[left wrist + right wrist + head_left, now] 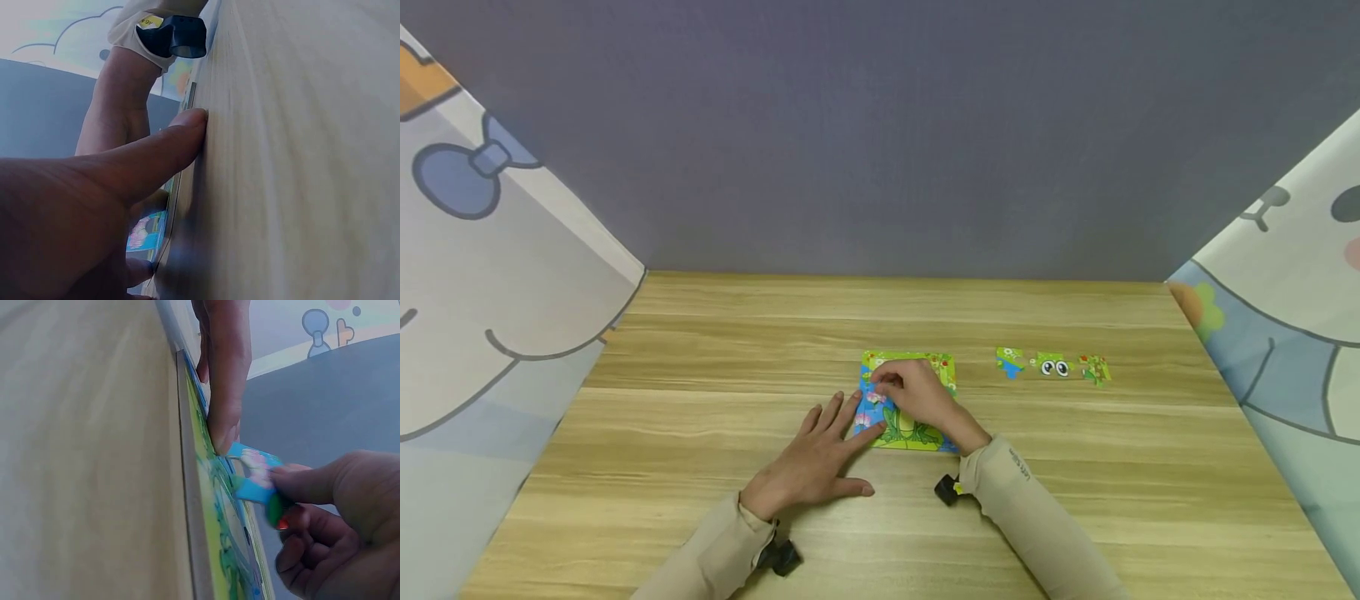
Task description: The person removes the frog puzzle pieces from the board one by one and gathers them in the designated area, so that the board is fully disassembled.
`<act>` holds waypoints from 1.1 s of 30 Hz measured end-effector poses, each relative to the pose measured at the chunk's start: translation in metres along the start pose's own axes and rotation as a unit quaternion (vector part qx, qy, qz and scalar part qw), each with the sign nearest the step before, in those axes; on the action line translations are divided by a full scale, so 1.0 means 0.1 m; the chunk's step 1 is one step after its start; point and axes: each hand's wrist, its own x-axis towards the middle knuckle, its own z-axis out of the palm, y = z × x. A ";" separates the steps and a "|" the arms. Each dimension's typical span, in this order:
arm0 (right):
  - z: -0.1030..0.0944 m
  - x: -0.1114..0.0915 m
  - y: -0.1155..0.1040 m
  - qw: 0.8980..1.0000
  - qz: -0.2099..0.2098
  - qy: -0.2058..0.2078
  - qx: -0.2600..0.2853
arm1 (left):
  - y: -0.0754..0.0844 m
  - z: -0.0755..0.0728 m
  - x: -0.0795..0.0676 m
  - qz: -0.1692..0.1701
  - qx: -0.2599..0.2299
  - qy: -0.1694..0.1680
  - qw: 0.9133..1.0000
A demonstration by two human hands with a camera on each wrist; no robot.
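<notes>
A frog jigsaw puzzle (pixel 913 433) lies flat on the wooden table in its green-bordered tray (pixel 950 361). My right hand (pixel 919 392) is over its upper middle, pinching a blue puzzle piece (pixel 253 477) with a pink flower between thumb and fingers. In the right wrist view that piece stands tilted up from the puzzle surface. My left hand (pixel 816 458) is spread palm down at the tray's left side, fingers straight, with fingertips reaching onto the puzzle. Its thumb (pixel 187 125) points right, close to the table. The right hand covers part of the puzzle.
Three loose puzzle pieces lie in a row to the right of the tray: a blue and green one (pixel 1010 363), one with frog eyes (pixel 1053 367), and one with red flowers (pixel 1095 368). A grey wall (pixel 895 150) stands behind the table (pixel 737 333), with cartoon-printed panels at both sides.
</notes>
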 end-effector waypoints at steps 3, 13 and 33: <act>-0.02 0.01 0.00 0.999 -0.002 0.028 0.016 | 0.00 0.00 0.00 -0.001 -0.003 0.000 1.000; -0.16 0.01 0.02 0.999 0.018 0.018 0.044 | -0.02 -0.01 -0.01 -0.002 -0.004 -0.008 1.000; -0.50 -0.16 0.20 0.998 0.033 0.019 0.041 | -0.02 -0.01 0.01 -0.009 -0.006 -0.021 1.000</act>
